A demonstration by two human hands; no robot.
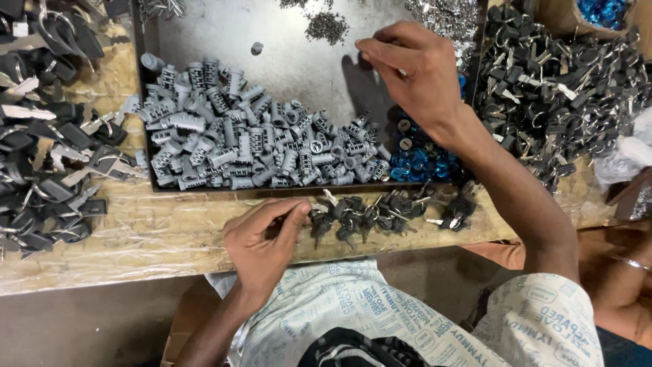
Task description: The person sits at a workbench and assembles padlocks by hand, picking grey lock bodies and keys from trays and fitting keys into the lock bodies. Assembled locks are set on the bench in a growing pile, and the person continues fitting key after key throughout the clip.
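The person's left hand [261,241] rests on the worn wooden bench [136,234] at its near edge, fingers [293,216] curled and pinched together on a small black-headed key [319,221] at the left end of a short row of black-headed keys on wire rings [387,212] lying along the bench edge. The right hand [414,71] reaches out over the shallow dark metal tray [272,47], fingers bunched downward with the tips close together near the tray's bare centre — whether they grip anything I cannot tell from here.

Inside the tray, a heap of grey ribbed metal lock cylinders [251,143] fills the left and front, and a cluster of blue round caps [418,160] sits in the front right corner, just below the right wrist. A small pile of tiny dark metal bits [327,26] lies near the tray's far side.

To the left of the tray spreads a mound of black-headed keys with silver blades [47,136]; to the right, a larger tangle of black keys on rings [557,95] — both well apart from the hands.
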